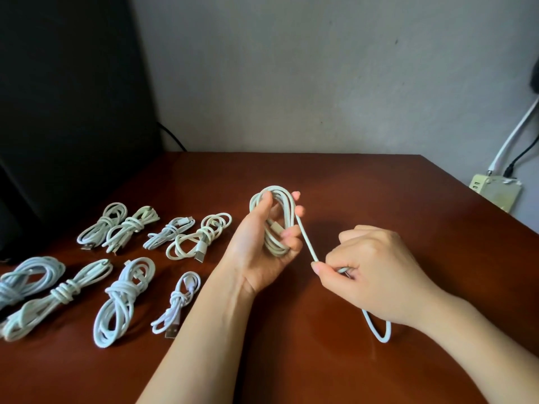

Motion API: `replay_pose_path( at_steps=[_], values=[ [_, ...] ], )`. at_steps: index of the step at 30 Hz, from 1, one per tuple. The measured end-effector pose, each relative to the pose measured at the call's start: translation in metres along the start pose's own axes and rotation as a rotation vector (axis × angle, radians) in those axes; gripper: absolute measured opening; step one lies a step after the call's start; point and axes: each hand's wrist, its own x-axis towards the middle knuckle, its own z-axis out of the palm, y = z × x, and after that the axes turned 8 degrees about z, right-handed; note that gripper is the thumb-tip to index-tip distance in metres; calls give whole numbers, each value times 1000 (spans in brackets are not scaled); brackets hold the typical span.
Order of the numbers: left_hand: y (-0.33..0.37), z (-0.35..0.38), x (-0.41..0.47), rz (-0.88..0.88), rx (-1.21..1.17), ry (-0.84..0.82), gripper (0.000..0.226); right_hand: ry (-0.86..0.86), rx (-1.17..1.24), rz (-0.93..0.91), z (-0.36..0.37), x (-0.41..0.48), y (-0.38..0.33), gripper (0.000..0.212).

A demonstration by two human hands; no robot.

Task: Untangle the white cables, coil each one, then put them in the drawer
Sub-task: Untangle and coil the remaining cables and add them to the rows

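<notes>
One white cable (274,223) is half coiled and held up over the middle of the brown table (350,182). The left hand (256,249) has its fingers and thumb curled round the finished loops and holds them upright. The loose tail (306,240) runs from the loops down to the right hand (373,272), which pinches it between thumb and forefinger, the other fingers tucked in. The rest of the tail droops in a loop under that wrist; can't tell if it touches the wood. Eight bundled cables (122,290) lie on the table to the left in two rows of four, each wrapped round its own middle, a few with USB plugs poking out. Behind them stands a black panel (58,112). Off the table's right edge a beige power strip (495,193) sits by the grey wall (291,83).
</notes>
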Motion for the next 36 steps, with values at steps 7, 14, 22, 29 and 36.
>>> replay_pose_path(
  at_steps=[7, 14, 22, 29, 36],
  values=[
    [-2, -1, 2, 29, 242, -10, 19, -68, -50, 3, 3, -2, 1, 52],
    [1, -3, 4, 120, 182, -25, 17, -249, 42, 101, -2, -1, 5, 48],
    [9, -12, 8, 212, -98, 36, 20, -298, 70, 309, -15, 2, 16, 20],
    [10, -8, 6, 212, -20, 6, 19, -182, -42, 405, -18, 2, 19, 41],
    [9, -1, 1, 172, -136, -8, 19, -15, -151, 378, -21, 3, 30, 64]
  ],
)
